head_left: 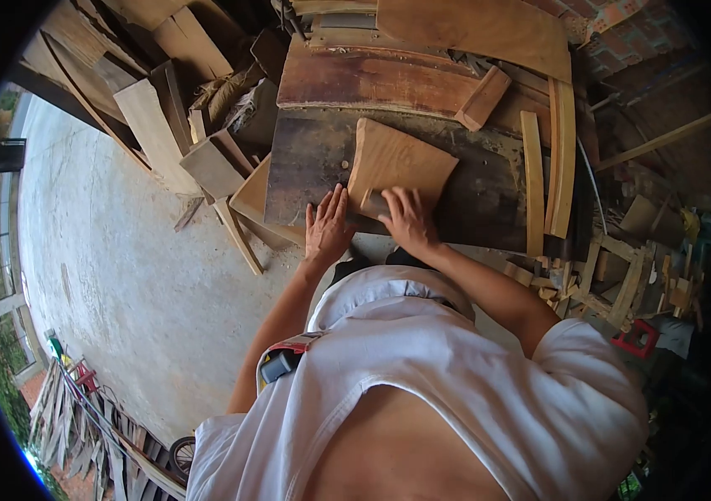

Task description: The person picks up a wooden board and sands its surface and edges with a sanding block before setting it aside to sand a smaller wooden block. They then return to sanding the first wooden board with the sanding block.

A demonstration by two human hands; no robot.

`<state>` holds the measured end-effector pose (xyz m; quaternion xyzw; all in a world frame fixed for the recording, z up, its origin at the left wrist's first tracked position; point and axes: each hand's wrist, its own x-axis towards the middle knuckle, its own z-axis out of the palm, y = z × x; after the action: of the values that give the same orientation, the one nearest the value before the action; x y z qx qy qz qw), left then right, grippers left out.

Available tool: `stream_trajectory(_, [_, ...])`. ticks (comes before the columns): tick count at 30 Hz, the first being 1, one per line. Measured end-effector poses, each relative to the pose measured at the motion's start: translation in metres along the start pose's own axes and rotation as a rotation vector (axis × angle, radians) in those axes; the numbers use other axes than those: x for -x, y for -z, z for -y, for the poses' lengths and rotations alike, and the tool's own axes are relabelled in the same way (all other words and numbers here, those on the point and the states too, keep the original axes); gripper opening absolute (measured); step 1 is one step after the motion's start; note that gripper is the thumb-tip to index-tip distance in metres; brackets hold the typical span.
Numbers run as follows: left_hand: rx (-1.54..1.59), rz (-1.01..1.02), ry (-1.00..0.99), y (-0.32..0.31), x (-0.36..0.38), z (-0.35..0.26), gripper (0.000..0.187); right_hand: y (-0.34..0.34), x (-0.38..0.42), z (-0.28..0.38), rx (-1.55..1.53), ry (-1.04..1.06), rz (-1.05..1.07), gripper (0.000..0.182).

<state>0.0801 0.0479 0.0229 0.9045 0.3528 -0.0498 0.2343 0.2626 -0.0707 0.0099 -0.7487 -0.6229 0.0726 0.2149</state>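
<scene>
A flat, light-brown wooden board [401, 161] with curved edges lies on the dark workbench [310, 142]. At its near left edge rests my left hand [328, 227], laid flat with the fingers pointing away from me. My right hand [410, 219] is on the near part of the board, its fingers curled over a small dark piece [376, 203] that I cannot make out clearly. The palm side of my right hand is hidden.
Behind the board lie a long reddish plank [364, 79] and a short wooden block [483, 98]. Narrow strips [532, 179] stand along the bench's right side. Scrap boards [151, 125] are piled at the left, and a red stool [637, 337] is at the lower right.
</scene>
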Motion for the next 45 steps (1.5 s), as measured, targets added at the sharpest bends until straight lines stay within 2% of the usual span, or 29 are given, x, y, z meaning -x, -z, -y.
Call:
stream_trajectory(2, [0.001,0.001,0.014,0.001,0.000,-0.001,0.083,0.009,-0.006,-0.006,-0.042,0.125,0.092,0.061])
stream_trajectory(4, [0.005,0.007,0.028,0.001,0.000,-0.003,0.082,-0.002,-0.045,-0.036,0.026,0.186,-0.110,0.057])
stream_trajectory(6, [0.008,-0.011,0.022,0.001,0.000,-0.003,0.082,0.006,-0.102,-0.060,0.051,-0.014,-0.230,0.052])
stream_trajectory(8, [0.000,-0.012,0.021,-0.001,0.002,-0.004,0.082,0.006,-0.138,-0.064,0.169,-0.235,-0.248,0.047])
stream_trajectory(10, [0.013,-0.006,0.032,0.002,-0.001,-0.003,0.082,0.008,-0.123,-0.045,0.220,-0.218,-0.277,0.047])
stream_trajectory(12, [0.022,-0.005,0.047,0.002,-0.001,-0.003,0.081,-0.020,-0.072,-0.034,0.144,0.006,-0.334,0.055])
stream_trajectory(14, [0.035,-0.030,0.054,-0.003,0.000,-0.005,0.081,-0.002,-0.017,-0.010,0.019,0.103,-0.042,0.059])
stream_trajectory(15, [0.048,-0.036,0.057,-0.001,0.000,-0.006,0.080,0.005,-0.006,-0.008,-0.011,0.214,0.023,0.059])
stream_trajectory(18, [0.046,-0.024,0.083,0.001,0.000,-0.010,0.080,0.009,-0.041,-0.029,0.062,0.305,-0.028,0.055])
stream_trajectory(22, [0.033,-0.036,0.057,-0.005,0.000,-0.005,0.081,-0.001,-0.141,-0.051,0.189,-0.045,-0.215,0.045])
stream_trajectory(25, [0.043,-0.033,0.055,-0.004,-0.001,-0.006,0.081,-0.002,-0.120,-0.026,0.161,-0.083,-0.112,0.052])
stream_trajectory(26, [0.040,-0.034,0.056,-0.002,0.000,-0.007,0.082,-0.042,-0.086,-0.030,0.176,0.067,-0.245,0.056])
stream_trajectory(28, [0.045,-0.033,0.058,-0.003,-0.001,-0.007,0.082,0.000,-0.016,-0.011,0.124,0.298,0.034,0.060])
stream_trajectory(29, [0.044,-0.056,0.059,-0.006,-0.001,-0.006,0.082,0.018,0.007,-0.010,0.095,0.398,0.058,0.062])
stream_trajectory(32, [0.037,-0.049,0.067,-0.008,0.002,-0.007,0.083,0.043,0.008,-0.048,0.083,0.434,0.035,0.059])
stream_trajectory(34, [0.020,-0.037,0.063,-0.006,-0.001,-0.006,0.083,0.048,-0.022,-0.081,0.224,0.062,-0.136,0.052])
stream_trajectory(36, [0.023,-0.017,0.040,-0.008,0.000,-0.004,0.081,0.048,-0.045,-0.110,0.314,-0.223,-0.282,0.048])
stream_trajectory(38, [0.023,-0.065,0.009,-0.008,-0.001,-0.002,0.080,0.050,-0.037,-0.084,0.345,-0.278,-0.304,0.046])
stream_trajectory(39, [0.004,-0.040,0.007,-0.005,-0.002,-0.002,0.077,0.047,-0.018,-0.060,0.282,-0.300,-0.244,0.050])
stream_trajectory(40, [0.010,-0.041,0.001,-0.005,-0.003,-0.002,0.077,0.036,0.008,-0.043,0.203,-0.228,-0.224,0.056])
stream_trajectory(41, [0.011,-0.057,-0.008,-0.006,-0.004,-0.002,0.077,0.028,0.036,-0.025,0.168,-0.180,-0.114,0.063])
stream_trajectory(43, [0.014,-0.067,-0.018,-0.008,-0.002,0.000,0.076,0.028,0.072,-0.005,0.057,-0.019,0.007,0.064])
stream_trajectory(45, [-0.004,-0.098,-0.029,-0.010,-0.003,0.001,0.077,0.032,0.059,-0.023,0.121,-0.024,-0.038,0.062])
